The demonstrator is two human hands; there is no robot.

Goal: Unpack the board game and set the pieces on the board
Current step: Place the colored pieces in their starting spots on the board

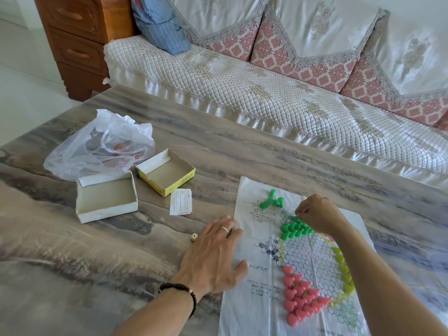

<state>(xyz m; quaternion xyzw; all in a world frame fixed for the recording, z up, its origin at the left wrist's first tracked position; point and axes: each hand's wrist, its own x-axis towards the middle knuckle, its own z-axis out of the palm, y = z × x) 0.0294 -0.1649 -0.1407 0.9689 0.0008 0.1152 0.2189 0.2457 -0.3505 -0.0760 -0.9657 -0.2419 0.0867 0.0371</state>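
Box halves [106,200] lie open beside bag [97,146].

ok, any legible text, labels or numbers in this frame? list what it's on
Nothing is readable.
Paper board sheet: blocks of red and black print, too small and blurred.
Yellow box: red characters on the side, blurred.
Folded slip: fine print, too small.
Plastic bag: red marking, illegible.

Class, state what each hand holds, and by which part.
Left hand holds nothing; it presses the board sheet. Right hand seems to pinch something; unclear.
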